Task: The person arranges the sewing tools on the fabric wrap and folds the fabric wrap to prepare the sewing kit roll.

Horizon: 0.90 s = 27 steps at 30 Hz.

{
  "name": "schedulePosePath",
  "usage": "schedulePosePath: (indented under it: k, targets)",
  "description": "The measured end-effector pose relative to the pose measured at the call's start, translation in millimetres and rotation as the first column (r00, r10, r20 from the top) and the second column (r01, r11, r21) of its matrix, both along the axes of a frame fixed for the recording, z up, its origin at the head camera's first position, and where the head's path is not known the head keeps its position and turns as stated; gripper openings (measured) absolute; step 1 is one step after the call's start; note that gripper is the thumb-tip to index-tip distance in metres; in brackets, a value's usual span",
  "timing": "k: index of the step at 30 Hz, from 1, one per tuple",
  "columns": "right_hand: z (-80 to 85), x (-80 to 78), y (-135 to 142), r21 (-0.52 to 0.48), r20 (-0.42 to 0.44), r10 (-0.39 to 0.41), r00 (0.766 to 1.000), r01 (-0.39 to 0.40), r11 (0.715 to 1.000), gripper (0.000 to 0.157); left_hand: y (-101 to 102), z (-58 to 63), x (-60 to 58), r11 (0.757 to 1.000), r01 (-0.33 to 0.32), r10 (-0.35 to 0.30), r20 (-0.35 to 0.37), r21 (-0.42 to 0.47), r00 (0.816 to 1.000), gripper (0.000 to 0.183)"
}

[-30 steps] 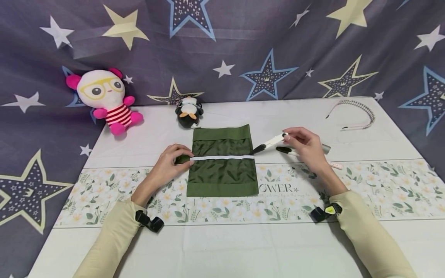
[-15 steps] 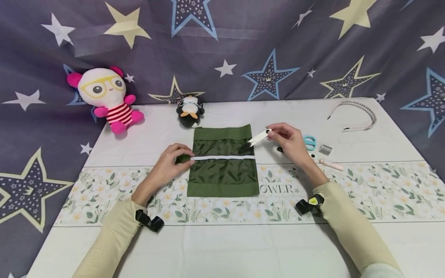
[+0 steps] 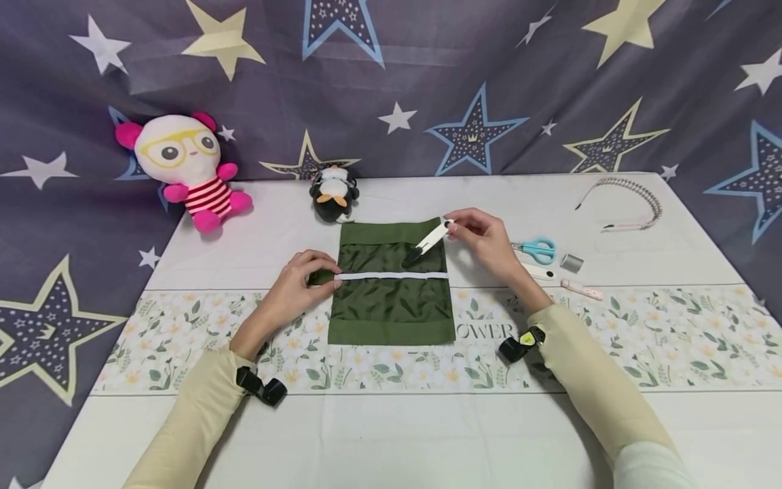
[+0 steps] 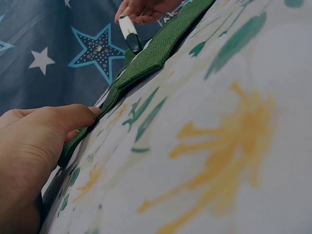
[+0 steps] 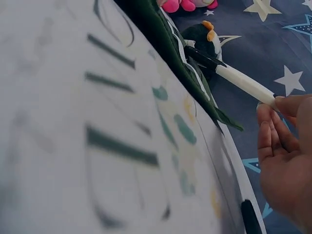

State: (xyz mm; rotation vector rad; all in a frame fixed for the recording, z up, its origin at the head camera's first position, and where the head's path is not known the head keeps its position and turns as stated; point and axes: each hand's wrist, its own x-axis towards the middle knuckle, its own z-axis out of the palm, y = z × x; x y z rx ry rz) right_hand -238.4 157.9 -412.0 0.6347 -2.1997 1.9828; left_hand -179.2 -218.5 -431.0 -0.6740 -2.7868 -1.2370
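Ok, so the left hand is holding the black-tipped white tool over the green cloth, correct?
Wrong hand: the head view shows the right hand holding the black-tipped white tool over the green cloth. The rest is correct.

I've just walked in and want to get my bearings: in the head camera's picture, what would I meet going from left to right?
Pink-eared plush toy, left hand, green cloth, right hand, blue-handled scissors, grey spool, headband.
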Motion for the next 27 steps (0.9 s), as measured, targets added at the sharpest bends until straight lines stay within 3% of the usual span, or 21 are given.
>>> schedulePosePath:
  k: [14, 27]
  targets:
    - [0.9, -14.2, -23.3, 0.001, 0.085, 0.056, 0.995, -0.057, 0.998, 0.023, -0.1, -0.7, 0.5, 1.000, -0.002, 0.002, 0.002, -0.001, 1.000, 0.021]
    - [5.9, -24.5, -42.2, 0.123, 0.117, 0.050, 0.992, -0.064, 0.990, 0.024, -0.3, -0.2, 0.7, 1.000, -0.007, 0.007, 0.007, -0.004, 1.000, 0.023]
